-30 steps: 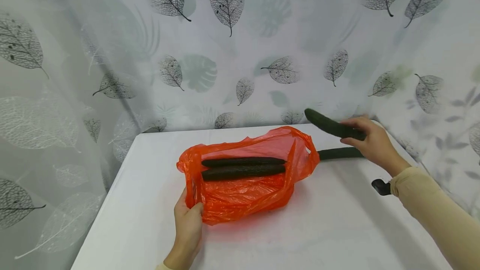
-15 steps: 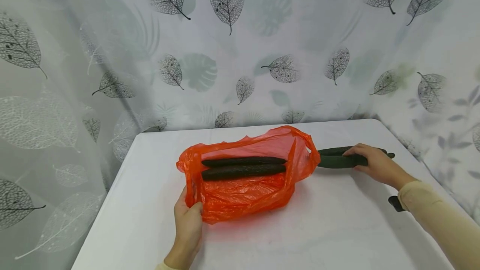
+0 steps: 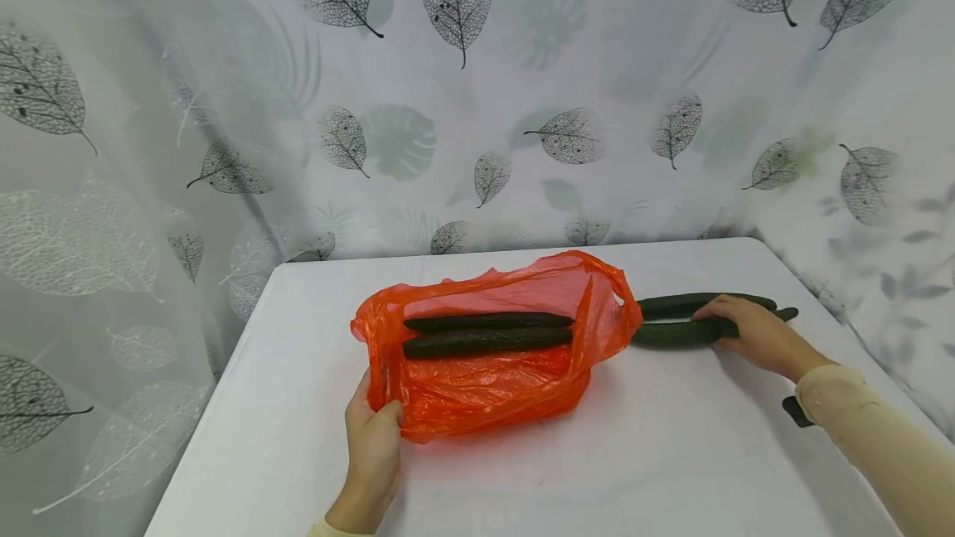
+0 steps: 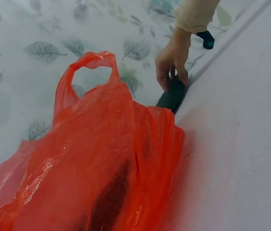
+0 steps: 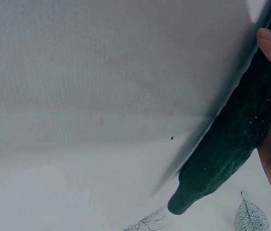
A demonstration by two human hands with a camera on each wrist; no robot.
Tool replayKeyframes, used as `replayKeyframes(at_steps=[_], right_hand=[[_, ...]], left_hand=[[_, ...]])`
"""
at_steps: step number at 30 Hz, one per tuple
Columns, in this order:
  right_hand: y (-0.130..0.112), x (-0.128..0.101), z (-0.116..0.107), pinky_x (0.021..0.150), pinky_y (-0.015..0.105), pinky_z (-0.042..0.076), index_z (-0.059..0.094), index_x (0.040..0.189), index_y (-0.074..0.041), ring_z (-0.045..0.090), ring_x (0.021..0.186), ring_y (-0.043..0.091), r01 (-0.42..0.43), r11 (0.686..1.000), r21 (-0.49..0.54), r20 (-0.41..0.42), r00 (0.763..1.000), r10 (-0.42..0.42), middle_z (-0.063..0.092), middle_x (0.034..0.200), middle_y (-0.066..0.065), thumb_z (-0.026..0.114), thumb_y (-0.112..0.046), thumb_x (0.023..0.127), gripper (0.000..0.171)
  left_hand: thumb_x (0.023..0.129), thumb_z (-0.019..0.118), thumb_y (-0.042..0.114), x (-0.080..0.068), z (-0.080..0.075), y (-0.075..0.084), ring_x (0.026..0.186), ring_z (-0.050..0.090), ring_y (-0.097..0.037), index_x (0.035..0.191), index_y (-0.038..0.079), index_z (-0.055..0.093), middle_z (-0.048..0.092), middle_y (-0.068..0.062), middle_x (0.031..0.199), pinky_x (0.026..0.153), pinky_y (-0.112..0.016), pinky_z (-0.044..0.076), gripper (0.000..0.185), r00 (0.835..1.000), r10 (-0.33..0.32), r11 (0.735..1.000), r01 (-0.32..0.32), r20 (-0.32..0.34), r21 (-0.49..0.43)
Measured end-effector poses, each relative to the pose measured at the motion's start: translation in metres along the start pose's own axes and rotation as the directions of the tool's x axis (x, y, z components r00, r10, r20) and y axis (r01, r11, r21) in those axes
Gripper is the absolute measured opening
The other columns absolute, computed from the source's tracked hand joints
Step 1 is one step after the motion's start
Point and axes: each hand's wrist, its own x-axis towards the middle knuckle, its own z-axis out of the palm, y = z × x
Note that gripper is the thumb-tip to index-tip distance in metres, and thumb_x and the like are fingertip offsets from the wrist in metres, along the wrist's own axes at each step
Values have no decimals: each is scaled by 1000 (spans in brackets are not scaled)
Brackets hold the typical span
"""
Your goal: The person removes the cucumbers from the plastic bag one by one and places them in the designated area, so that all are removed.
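Left of centre on the white worktop (image 3: 246,413), left hand (image 3: 373,442) pinches the near left edge of a red plastic bag (image 3: 477,417), thumb on the front, fingers mostly hidden behind the film. Bag lies with its mouth gaping; thin, limp, likely slippery and easily torn, so best held at a gathered edge or handle loop. Two dark cucumbers (image 3: 485,343) lie side by side inside, lengthwise.

Further right, just past the bag's right handle, two more cucumbers on the worktop: a rear cucumber (image 3: 682,303) and a front cucumber (image 3: 667,335). Right hand (image 3: 757,336) grips the front one, thumb on one side, fingers on the other; narrow tip protrudes free. Should handle stiff, moderately light, skin perhaps slick; mid-length seems the balanced hold, as bending could snap it.

In the way: bag's handle film overlaps or abuts their left ends, cannot tell which; rear cucumber crowds the fingers. Leaf-print curtain (image 3: 492,214) backs everything.
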Motion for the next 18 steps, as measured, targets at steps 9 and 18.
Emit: replayKeyframes(at_steps=[9, 18], right_hand=[[-2, 4, 1, 86, 52, 39, 63, 109, -9, 50, 107, 38, -15, 1000, 13, 21, 1000, 15, 58, 110, 12, 76, 3, 64, 49], [-4, 4, -2, 88, 56, 37, 60, 116, -5, 46, 110, 43, -120, 993, 3, 93, 989, 119, 54, 117, 20, 76, -1, 67, 52]], left_hand=[[79, 34, -13, 0, 1, 0, 117, 39, -25, 141, 13, 32, 38, 4, 135, 96, -41, 39, 68, 1000, -5, 1000, 5, -8, 16], [80, 34, -13, -1, 3, -1, 118, 39, -27, 142, 15, 31, 38, 4, 135, 96, -41, 39, 68, 1000, 0, 1000, 0, 15, -1]])
